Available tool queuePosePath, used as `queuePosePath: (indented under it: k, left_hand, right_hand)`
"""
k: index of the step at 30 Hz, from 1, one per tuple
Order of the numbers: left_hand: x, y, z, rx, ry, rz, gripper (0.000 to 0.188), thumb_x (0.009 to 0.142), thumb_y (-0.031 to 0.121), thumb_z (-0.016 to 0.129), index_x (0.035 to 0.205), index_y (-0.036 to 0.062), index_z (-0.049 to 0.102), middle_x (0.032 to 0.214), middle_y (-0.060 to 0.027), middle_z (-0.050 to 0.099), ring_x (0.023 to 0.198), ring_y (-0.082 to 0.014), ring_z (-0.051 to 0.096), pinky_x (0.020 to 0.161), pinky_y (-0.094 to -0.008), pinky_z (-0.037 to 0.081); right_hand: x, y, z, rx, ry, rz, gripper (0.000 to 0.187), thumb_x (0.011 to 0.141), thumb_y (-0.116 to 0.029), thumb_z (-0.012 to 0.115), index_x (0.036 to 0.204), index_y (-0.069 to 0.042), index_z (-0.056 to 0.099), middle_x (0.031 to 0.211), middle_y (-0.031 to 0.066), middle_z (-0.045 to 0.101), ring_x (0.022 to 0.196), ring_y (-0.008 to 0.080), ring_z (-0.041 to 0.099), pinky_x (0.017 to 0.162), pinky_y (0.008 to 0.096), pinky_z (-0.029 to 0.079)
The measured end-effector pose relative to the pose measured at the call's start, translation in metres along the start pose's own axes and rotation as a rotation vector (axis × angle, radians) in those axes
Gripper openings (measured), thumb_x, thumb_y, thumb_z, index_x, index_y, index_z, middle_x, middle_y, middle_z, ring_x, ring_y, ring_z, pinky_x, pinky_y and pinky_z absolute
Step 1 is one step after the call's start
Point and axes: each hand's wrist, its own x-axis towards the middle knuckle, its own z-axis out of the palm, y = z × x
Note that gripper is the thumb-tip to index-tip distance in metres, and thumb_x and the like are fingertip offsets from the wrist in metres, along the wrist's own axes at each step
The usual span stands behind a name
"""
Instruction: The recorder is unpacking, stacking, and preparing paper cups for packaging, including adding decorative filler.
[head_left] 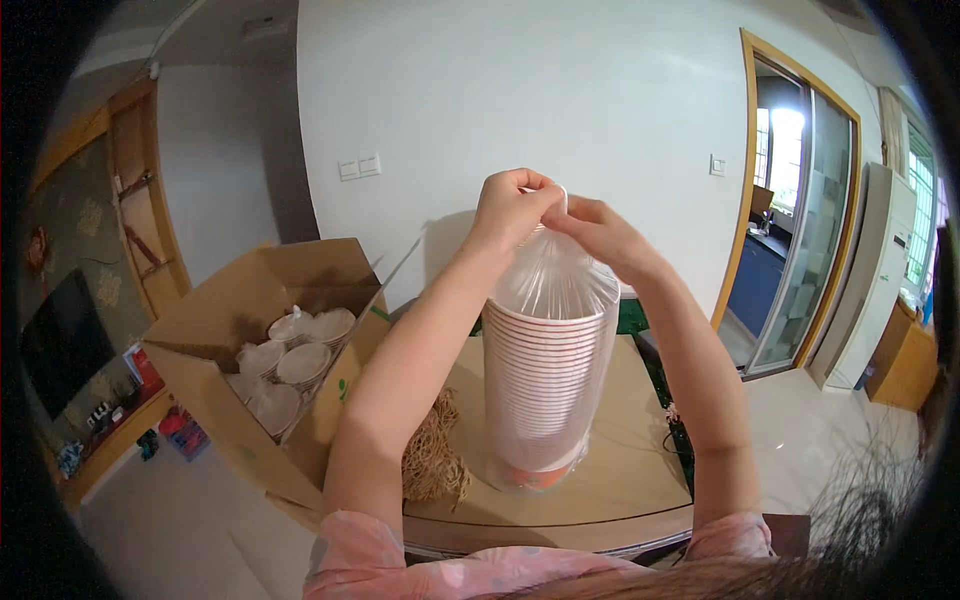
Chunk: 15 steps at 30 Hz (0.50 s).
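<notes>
At the far left a dark television screen (68, 340) is hanging by the wall, and an open cardboard box (235, 435) is standing nearer, its flaps spreading outward. Inside it, several plastic-wrapped stacks of pale cups (303, 364) are standing close together, their round tops facing up; how deep they are reaching is not showing. Just right of the box, partly behind the left forearm, a bundle of tan crinkled strands (432, 455) is lying on the brown tabletop (630, 430). The left hand (512, 208) is curling its fingers in and pinching the gathered neck of a clear plastic bag (557, 275). That bag is enclosing a tall stack of white paper cups (543, 385), which is standing upright on the tabletop with rims upward and orange showing near its base. The stack is sitting directly below both hands and between the forearms, the bag's creased top filling the space up to the fingers. The right hand (605, 232) is meeting the left at the neck, its thumb and fingers closing on the plastic. Farther right, a sliding glass door (800, 240) is standing partly open
</notes>
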Motion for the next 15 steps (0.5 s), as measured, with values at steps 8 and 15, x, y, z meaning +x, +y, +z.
queuePosePath:
  k: [8,15]
  left_hand:
    - [-0.001,0.008,-0.002,0.050,-0.054,-0.013,0.011,0.075,0.010,0.062,0.080,0.0004,0.062,0.078,-0.0055,0.061,0.074,-0.0122,0.054,0.070,-0.0255,0.043]
    - [0.001,0.006,0.001,-0.057,-0.036,-0.004,0.010,0.076,0.009,0.062,0.080,0.0004,0.061,0.078,-0.0047,0.060,0.074,-0.0115,0.054,0.069,-0.0256,0.043]
  right_hand:
    - [0.002,0.008,-0.011,0.010,-0.016,-0.101,0.031,0.087,-0.028,0.059,0.098,0.000,0.065,0.089,0.0046,0.064,0.082,0.0104,0.056,0.077,0.0263,0.044]
    - [0.004,0.010,-0.012,-0.086,0.004,-0.128,0.028,0.086,-0.024,0.061,0.097,0.002,0.065,0.083,0.0057,0.065,0.077,0.0103,0.057,0.071,0.0262,0.047]
